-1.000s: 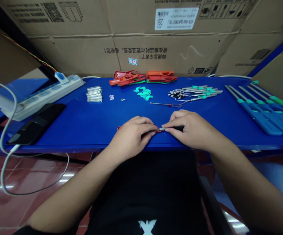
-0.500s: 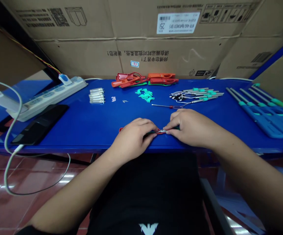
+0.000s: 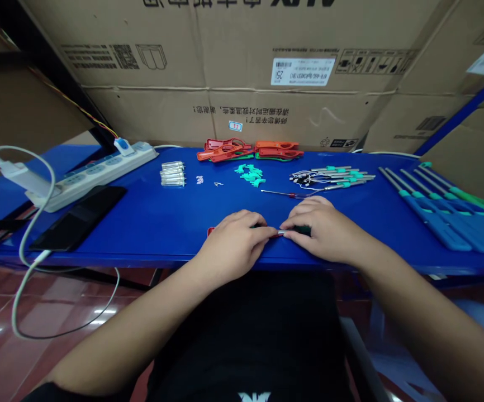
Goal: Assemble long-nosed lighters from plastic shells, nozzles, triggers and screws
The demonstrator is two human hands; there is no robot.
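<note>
Standing here watching, and both hands are working really close together near the front edge of the surface (image 3: 141,229). The left hand (image 3: 240,240) covers most of a red piece (image 3: 210,230), fingers bunched narrow on it, I'd guess to keep it from sliding. The right hand (image 3: 313,228) has thumb and fingertips pinched on a small silvery bit (image 3: 281,233) at the red piece's right end; a pinch that fine probably gives better control. Something dark shows under the right fingers, can't tell what.

Everything else sits further back in piles by kind, likely so each is easy to grab: clear tubes (image 3: 172,174), teal parts (image 3: 251,175), red and orange shells (image 3: 225,149), wired metal rods (image 3: 342,175). The blue-handled pieces (image 3: 439,220) lie off to the right, maybe just to keep the middle free.
</note>
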